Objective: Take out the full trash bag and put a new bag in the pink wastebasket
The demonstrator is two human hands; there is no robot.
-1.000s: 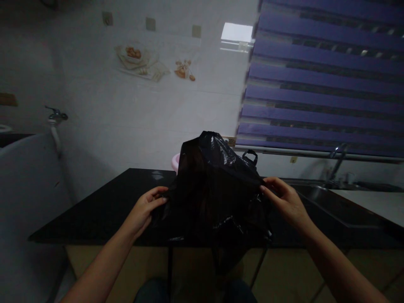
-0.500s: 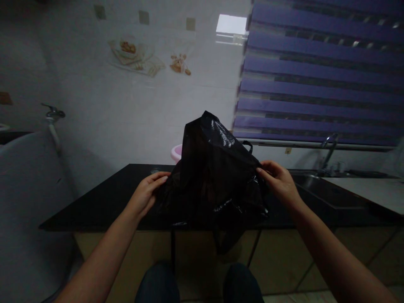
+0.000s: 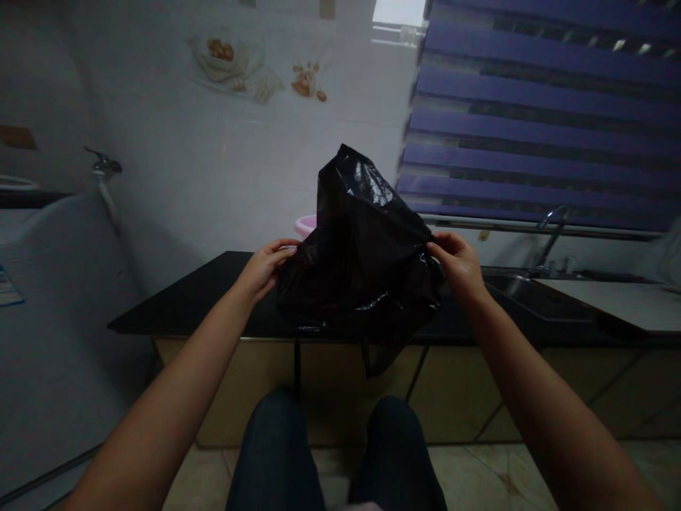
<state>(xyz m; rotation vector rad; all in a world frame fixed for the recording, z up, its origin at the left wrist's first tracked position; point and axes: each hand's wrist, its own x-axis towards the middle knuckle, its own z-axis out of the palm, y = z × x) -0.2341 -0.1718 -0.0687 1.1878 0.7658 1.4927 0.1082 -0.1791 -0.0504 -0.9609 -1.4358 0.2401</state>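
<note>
You're working in dim, bluish light here, with the surface [image 3: 202, 294] sunk almost to black. Above it, a pale glare patch [image 3: 399, 13] sits on the wall tiles, just left of the blind [image 3: 532, 121], and small bright glints show through the slats. White highlights streak your black bag [image 3: 367, 248], its folds lost in shadow. Fine detail looks soft and slightly grainy all round, and your forearms stretch wide towards the lower corners.

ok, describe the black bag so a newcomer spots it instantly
Start at the dark countertop along the pale wall. Between the left hand and right hand, both pinching it, spreads the black bag. Unlike the pink rim behind it, it's thin, glossy and crumpled.
</note>
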